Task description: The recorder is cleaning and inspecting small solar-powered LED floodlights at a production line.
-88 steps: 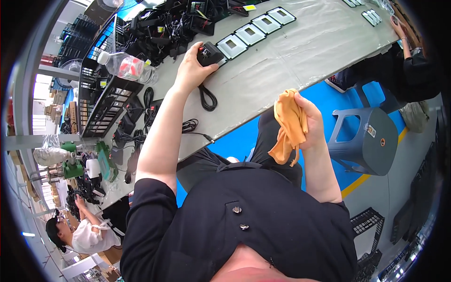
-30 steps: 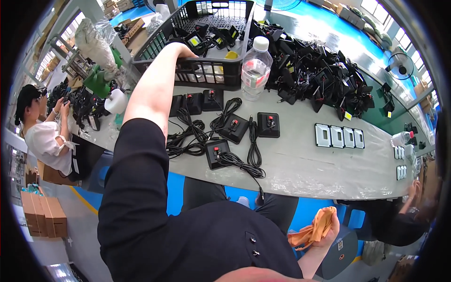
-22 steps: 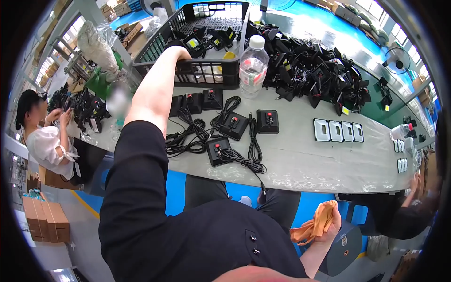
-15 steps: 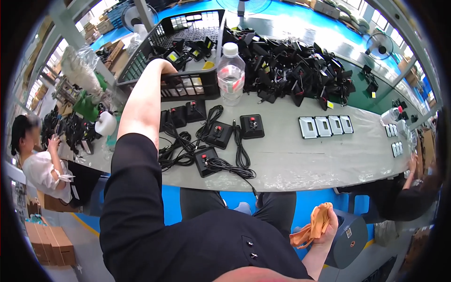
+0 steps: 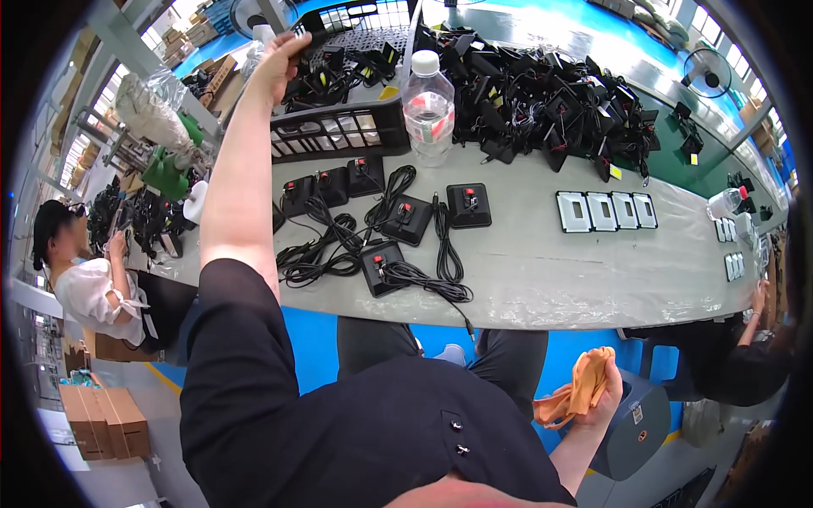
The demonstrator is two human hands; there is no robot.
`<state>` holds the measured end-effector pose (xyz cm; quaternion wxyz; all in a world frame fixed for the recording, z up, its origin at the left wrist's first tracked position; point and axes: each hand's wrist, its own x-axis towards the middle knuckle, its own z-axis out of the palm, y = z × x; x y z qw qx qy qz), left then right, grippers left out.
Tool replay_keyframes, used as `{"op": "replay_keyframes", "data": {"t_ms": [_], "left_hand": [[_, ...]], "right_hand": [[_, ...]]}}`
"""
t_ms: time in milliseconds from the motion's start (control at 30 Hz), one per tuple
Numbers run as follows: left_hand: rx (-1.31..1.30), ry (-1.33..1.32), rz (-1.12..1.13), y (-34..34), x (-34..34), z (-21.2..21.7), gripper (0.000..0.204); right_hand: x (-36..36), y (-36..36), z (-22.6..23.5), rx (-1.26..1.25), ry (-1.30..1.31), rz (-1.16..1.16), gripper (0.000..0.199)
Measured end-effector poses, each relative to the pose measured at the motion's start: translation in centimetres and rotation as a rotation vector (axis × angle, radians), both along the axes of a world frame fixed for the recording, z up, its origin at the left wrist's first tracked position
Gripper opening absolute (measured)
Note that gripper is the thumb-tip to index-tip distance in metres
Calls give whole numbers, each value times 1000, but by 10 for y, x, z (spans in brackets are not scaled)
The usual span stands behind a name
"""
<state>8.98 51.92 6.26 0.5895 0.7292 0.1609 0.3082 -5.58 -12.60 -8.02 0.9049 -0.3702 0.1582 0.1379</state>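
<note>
My left hand (image 5: 282, 66) is raised over the left side of a black plastic crate (image 5: 339, 131), fingers stretched out and nothing visible in them. Black devices with cables (image 5: 326, 80) lie inside the crate, near that hand. Low by my right side, my right hand (image 5: 605, 398) is closed around a crumpled orange cloth (image 5: 583, 388). On the table in front of me are several square black devices (image 5: 468, 206) with red-tipped parts on top, among them coiled black cables (image 5: 423, 275).
A clear plastic bottle (image 5: 429, 110) stands beside the crate. Behind it spreads a heap of black cabled devices (image 5: 542, 110). Silver-white frames (image 5: 603, 212) sit in a row on the grey tabletop (image 5: 525, 279). People work at left (image 5: 97, 288) and right (image 5: 745, 356).
My left hand has risen out of the crate and moved up toward its far left. The right hand still holds the orange cloth. The view has shifted slightly.
</note>
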Motion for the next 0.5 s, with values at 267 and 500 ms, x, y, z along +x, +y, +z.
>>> {"op": "replay_keyframes", "data": {"t_ms": [267,500], "left_hand": [[474,-494,-549,-224,-107,30,95],[483,-591,-811,-353,-159,-5,95]], "right_hand": [[-3,29,35,-709,-844,143,25],[2,104,140,-1159,-1707,-242,15]]}}
